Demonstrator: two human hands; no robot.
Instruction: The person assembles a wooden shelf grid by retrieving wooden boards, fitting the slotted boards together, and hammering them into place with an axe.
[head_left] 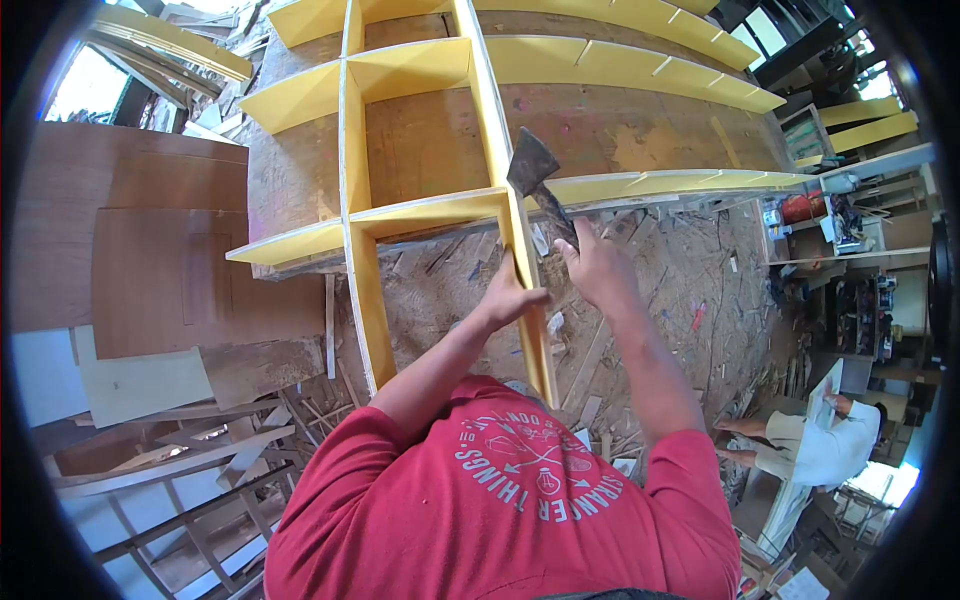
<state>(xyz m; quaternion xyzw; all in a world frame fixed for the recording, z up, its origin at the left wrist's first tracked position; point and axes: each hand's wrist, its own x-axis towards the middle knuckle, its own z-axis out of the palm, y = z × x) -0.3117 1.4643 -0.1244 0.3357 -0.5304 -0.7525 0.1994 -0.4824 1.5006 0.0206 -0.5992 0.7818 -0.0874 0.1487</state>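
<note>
My right hand (597,262) is closed round the handle of a hatchet (532,163), whose dark head is raised at the edge of a yellow slatted frame. My left hand (510,297) grips a long yellow slat (491,120) of that frame, just below where a cross slat (430,214) meets it. A second long slat (355,180) runs roughly parallel on the left. The interlocked yellow slats stand on edge on a wooden worktable (620,130) stained with paint.
Scrap wood and shavings litter the floor (660,290). Brown boards (170,240) lean at the left, above a slatted wooden rack (200,500). Shelves with tools and cans (850,225) are at the right. Another person in a white shirt (835,445) is at the lower right.
</note>
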